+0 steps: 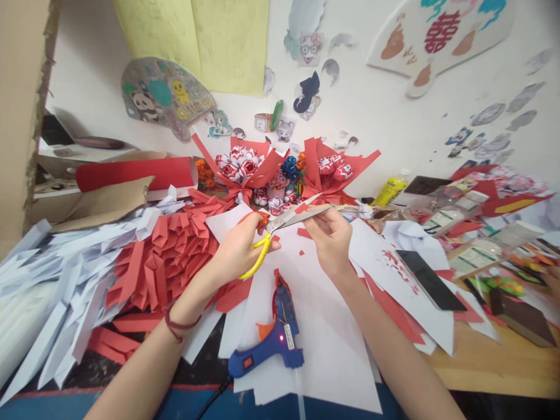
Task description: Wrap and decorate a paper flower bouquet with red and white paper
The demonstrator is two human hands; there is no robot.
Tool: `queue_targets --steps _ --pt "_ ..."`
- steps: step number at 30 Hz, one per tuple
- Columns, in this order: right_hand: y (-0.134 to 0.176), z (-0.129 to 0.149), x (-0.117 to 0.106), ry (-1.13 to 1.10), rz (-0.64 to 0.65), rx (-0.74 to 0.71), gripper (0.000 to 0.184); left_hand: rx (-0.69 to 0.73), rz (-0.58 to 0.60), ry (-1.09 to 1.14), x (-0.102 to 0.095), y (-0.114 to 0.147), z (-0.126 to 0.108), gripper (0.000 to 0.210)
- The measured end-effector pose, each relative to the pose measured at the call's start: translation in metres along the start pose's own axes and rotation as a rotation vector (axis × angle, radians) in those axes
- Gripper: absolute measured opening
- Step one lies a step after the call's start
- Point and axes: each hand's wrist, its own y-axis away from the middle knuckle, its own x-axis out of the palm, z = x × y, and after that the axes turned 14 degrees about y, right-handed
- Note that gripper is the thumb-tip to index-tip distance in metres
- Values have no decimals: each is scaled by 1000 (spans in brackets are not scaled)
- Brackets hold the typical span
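Observation:
My left hand [238, 248] is closed around the yellow handles of a pair of scissors [261, 256], whose blades are parted and point right. A small piece of red paper [301, 208] shows between the blades. My right hand [331, 238] pinches at this paper, its fingertips partly behind the lower blade. Below my hands a blue glue gun [280, 341] with a lit red light lies on white paper sheets [332, 350]. Small red scraps [301, 252] lie on the sheets.
Folded red paper pieces [164, 256] and white ones [83, 303] are heaped at left. Two red-wrapped paper flower bouquets [245, 169] stand against the wall. At right are a black phone [431, 280], a yellow bottle [391, 188] and clear packages [476, 256].

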Motion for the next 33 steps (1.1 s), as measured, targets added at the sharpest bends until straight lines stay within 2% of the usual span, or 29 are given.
queue_targets --steps 10,20,33 --pt "0 0 1 58 -9 -5 19 6 -8 -8 0 0 -1 28" --pt "1 2 3 18 -35 23 22 8 -13 -15 1 0 -1 30" --pt "4 1 7 -34 -84 16 15 -6 -20 8 4 1 -7 31"
